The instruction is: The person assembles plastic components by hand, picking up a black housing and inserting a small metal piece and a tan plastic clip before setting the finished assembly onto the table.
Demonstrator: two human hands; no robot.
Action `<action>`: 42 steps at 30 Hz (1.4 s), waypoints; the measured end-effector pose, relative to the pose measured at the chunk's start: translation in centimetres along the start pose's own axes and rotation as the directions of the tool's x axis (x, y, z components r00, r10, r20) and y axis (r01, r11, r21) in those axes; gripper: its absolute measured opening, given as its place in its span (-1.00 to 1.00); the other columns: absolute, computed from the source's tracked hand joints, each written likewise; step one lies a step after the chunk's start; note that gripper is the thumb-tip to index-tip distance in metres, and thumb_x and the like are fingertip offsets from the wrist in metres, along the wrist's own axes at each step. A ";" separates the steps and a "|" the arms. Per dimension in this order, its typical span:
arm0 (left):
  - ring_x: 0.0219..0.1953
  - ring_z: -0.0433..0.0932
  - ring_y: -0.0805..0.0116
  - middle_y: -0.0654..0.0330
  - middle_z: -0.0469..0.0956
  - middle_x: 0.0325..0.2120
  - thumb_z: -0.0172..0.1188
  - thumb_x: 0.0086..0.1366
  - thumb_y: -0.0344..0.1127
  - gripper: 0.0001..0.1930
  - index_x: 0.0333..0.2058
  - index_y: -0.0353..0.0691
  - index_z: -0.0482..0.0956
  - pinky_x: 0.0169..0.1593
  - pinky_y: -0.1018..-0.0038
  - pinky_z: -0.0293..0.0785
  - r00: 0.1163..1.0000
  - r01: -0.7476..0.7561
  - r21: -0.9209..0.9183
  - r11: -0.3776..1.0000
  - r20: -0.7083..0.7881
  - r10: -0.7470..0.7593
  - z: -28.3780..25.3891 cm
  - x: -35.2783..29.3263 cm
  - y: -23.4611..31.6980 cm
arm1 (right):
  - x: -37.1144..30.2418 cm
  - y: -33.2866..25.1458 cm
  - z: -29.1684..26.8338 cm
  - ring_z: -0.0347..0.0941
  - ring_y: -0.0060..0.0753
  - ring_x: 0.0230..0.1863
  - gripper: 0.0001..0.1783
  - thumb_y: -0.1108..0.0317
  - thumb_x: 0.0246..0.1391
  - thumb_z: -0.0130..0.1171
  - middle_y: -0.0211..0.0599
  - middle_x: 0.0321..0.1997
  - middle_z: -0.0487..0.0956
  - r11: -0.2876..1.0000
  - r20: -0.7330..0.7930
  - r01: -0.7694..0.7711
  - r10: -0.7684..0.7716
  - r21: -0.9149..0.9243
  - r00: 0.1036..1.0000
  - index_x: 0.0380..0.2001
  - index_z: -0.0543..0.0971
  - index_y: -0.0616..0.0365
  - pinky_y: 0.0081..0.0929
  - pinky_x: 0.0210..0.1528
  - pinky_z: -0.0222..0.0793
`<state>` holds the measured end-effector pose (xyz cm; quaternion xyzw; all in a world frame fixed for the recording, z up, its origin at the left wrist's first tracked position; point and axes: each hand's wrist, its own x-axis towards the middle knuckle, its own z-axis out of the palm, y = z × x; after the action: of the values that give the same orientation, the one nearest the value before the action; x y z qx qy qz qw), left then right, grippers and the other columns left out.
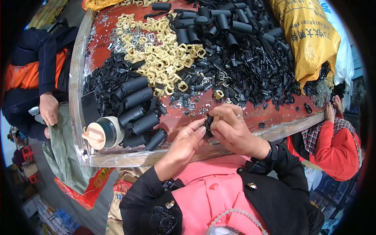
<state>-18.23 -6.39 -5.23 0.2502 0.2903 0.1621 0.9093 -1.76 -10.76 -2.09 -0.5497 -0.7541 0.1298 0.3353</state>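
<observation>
My left hand (183, 145) and my right hand (237, 131) meet over the near edge of the table. Between their fingertips is a small black plastic part (208, 126), partly covered by the fingers, so its full shape is hidden. The left thumb and fingers pinch it from one side. Curled fingers of the right hand press on it from the other. Just beyond my hands lie a single cream plastic ring (218, 94) and scattered small metal clips (188, 105). A row of black cylindrical housings (137, 98) lies to the left of my left hand.
A wooden rim (129, 159) borders the red tabletop. Cream rings (168, 62), small black parts (250, 74) and more black cylinders (223, 23) are heaped beyond. A lidded jar (102, 133) stands near left, a yellow sack (309, 39) at right. Co-workers flank the table.
</observation>
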 end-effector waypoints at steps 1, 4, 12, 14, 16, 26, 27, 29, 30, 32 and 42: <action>-0.29 0.39 0.55 0.26 0.41 -0.25 -0.10 0.27 -0.25 -0.61 0.02 -0.31 0.22 -0.27 0.63 0.34 1.000 -0.005 0.052 0.999 -0.009 0.006 -0.2 0.0 -0.2 | -0.1 0.0 0.2 0.25 -0.28 -0.12 -0.88 0.47 -0.29 0.10 -0.31 -0.23 0.36 0.999 0.013 0.019 -0.019 -0.031 1.000 -0.57 0.39 0.17 -0.36 -0.15 0.08; -0.26 0.39 0.57 0.27 0.41 -0.23 -0.09 0.27 -0.24 -0.62 0.00 -0.32 0.25 -0.24 0.63 0.34 0.999 0.031 0.200 0.979 -0.027 -0.026 0.8 -0.7 0.9 | -0.1 0.1 0.4 0.23 -0.29 -0.09 -0.89 0.44 -0.33 0.11 -0.32 -0.20 0.35 0.994 0.040 0.063 -0.060 -0.090 0.997 -0.62 0.40 0.15 -0.34 -0.12 0.04; -0.22 0.37 0.59 0.29 0.40 -0.24 -0.07 0.26 -0.24 -0.64 -0.04 -0.33 0.29 -0.16 0.63 0.34 0.993 0.021 0.227 0.974 0.110 -0.047 0.5 -1.1 -0.1 | 0.0 -0.7 -0.8 0.25 -0.21 -0.12 -0.86 0.48 -0.41 0.16 -0.30 -0.21 0.36 1.000 0.227 0.018 -0.023 0.021 0.974 -0.63 0.43 0.14 -0.33 -0.09 0.06; -0.21 0.37 0.59 0.29 0.40 -0.24 -0.07 0.26 -0.25 -0.65 -0.05 -0.33 0.30 -0.15 0.62 0.34 0.991 0.010 0.237 0.971 0.125 -0.040 0.5 -0.9 0.1 | 0.2 -0.7 -0.8 0.26 -0.22 -0.13 -0.86 0.47 -0.41 0.17 -0.32 -0.23 0.37 1.000 0.223 0.012 -0.012 0.000 0.975 -0.64 0.44 0.14 -0.33 -0.10 0.06; -0.22 0.36 0.62 0.30 0.39 -0.24 -0.05 0.25 -0.29 -0.67 -0.06 -0.35 0.30 -0.14 0.65 0.31 0.993 0.013 0.214 0.977 0.112 -0.038 -0.2 -0.8 0.1 | 0.7 -0.5 -0.7 0.26 -0.22 -0.13 -0.87 0.46 -0.40 0.18 -0.32 -0.24 0.38 1.000 0.221 0.014 -0.011 -0.014 0.975 -0.65 0.44 0.13 -0.33 -0.10 0.06; -0.19 0.44 0.38 0.11 0.43 -0.21 0.03 0.20 -0.35 -0.69 -0.11 -0.32 0.30 -0.11 0.51 0.40 0.991 -0.127 -0.063 0.990 -0.059 0.123 -2.2 -2.7 1.3 | 3.5 2.4 2.2 0.31 -0.27 -0.31 -0.71 0.39 -0.37 0.21 -0.28 -0.33 0.37 0.999 0.067 0.031 -0.031 0.014 0.997 -0.44 0.44 0.13 -0.43 -0.32 0.16; -0.19 0.45 0.37 0.10 0.44 -0.22 0.02 0.20 -0.35 -0.70 -0.11 -0.32 0.31 -0.11 0.51 0.41 0.990 -0.134 -0.081 0.988 -0.064 0.129 -2.3 -2.9 1.3 | 3.7 2.6 2.6 0.31 -0.28 -0.34 -0.69 0.38 -0.35 0.21 -0.27 -0.36 0.37 0.987 0.119 0.054 -0.036 -0.152 0.992 -0.40 0.43 0.13 -0.45 -0.35 0.17; -0.20 0.45 0.35 0.09 0.44 -0.23 0.02 0.20 -0.34 -0.72 -0.13 -0.32 0.32 -0.12 0.51 0.41 0.987 -0.151 -0.119 0.981 -0.074 0.143 -2.3 -3.2 1.3 | 3.7 2.9 3.7 0.32 -0.28 -0.37 -0.71 0.38 -0.34 0.18 -0.27 -0.38 0.36 0.968 0.183 0.091 -0.047 -0.236 0.982 -0.41 0.42 0.13 -0.44 -0.35 0.18; -0.20 0.45 0.35 0.09 0.44 -0.23 0.02 0.20 -0.34 -0.72 -0.13 -0.32 0.32 -0.12 0.51 0.41 0.986 -0.155 -0.118 0.981 -0.073 0.147 -2.3 -3.2 1.2 | 3.8 3.0 4.2 0.32 -0.29 -0.41 -0.73 0.38 -0.33 0.16 -0.28 -0.40 0.35 0.940 0.247 0.127 -0.047 -0.316 0.968 -0.42 0.41 0.12 -0.44 -0.35 0.19; -0.20 0.46 0.34 0.09 0.44 -0.23 0.02 0.20 -0.34 -0.72 -0.13 -0.32 0.32 -0.12 0.51 0.41 0.985 -0.170 -0.126 0.977 -0.064 0.163 -2.5 -3.0 0.9 | 3.7 3.2 4.3 0.33 -0.29 -0.44 -0.74 0.38 -0.32 0.14 -0.28 -0.42 0.34 0.904 0.307 0.167 -0.042 -0.394 0.951 -0.43 0.40 0.11 -0.43 -0.35 0.19; -0.15 0.43 0.34 0.10 0.44 -0.24 0.04 0.18 -0.33 -0.71 -0.14 -0.33 0.33 -0.01 0.43 0.33 0.955 -0.266 -0.120 0.957 -0.165 0.245 -2.1 -2.1 0.0 | 2.8 3.7 3.2 0.34 -0.39 -0.65 -0.88 0.38 -0.15 0.12 -0.36 -0.63 0.41 0.984 0.104 -0.168 0.161 0.063 0.981 -0.54 0.45 0.19 -0.47 -0.59 0.25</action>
<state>-21.13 -6.50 -5.76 0.2082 0.3101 0.3166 0.8719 -1.55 -6.30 -5.50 -0.5908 -0.7164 0.2110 0.3053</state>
